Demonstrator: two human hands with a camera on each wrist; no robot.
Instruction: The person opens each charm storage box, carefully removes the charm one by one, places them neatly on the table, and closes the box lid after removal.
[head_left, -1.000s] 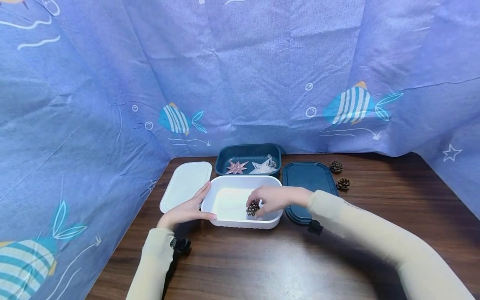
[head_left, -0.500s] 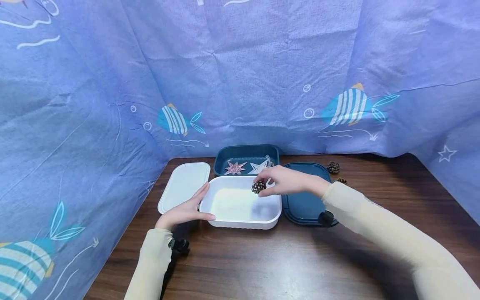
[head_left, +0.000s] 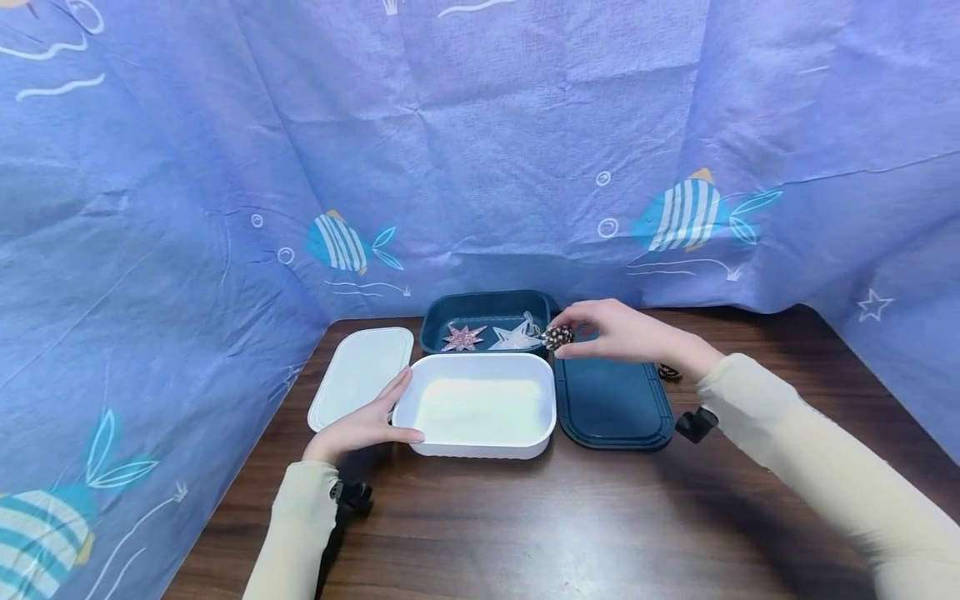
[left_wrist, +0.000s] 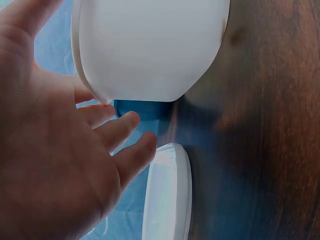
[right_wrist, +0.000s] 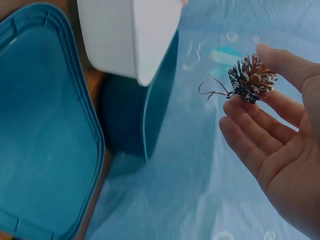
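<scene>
My right hand (head_left: 630,333) pinches a pine cone (head_left: 559,337) between thumb and fingers, above the back end of the dark blue lid (head_left: 615,408). A thin loop of string hangs off the cone (right_wrist: 252,79) in the right wrist view. My left hand (head_left: 367,427) rests against the left end of a white box (head_left: 474,451), its thumb at the near corner and its fingers spread along the side. The left wrist view shows the left palm (left_wrist: 55,155) beside the box's end wall (left_wrist: 155,50), fingers loosely extended.
Behind the white box stands a dark blue box (head_left: 487,302) holding a pink glittery star (head_left: 463,337) and a white star (head_left: 516,336). A white lid (head_left: 362,377) lies at left. Another pine cone (head_left: 669,372) is partly hidden behind the right arm. A patterned cloth (head_left: 480,167) hangs behind.
My right hand has lifted the pine cone out of the white box and carried it back and to the right. The left hand has stayed on the box.
</scene>
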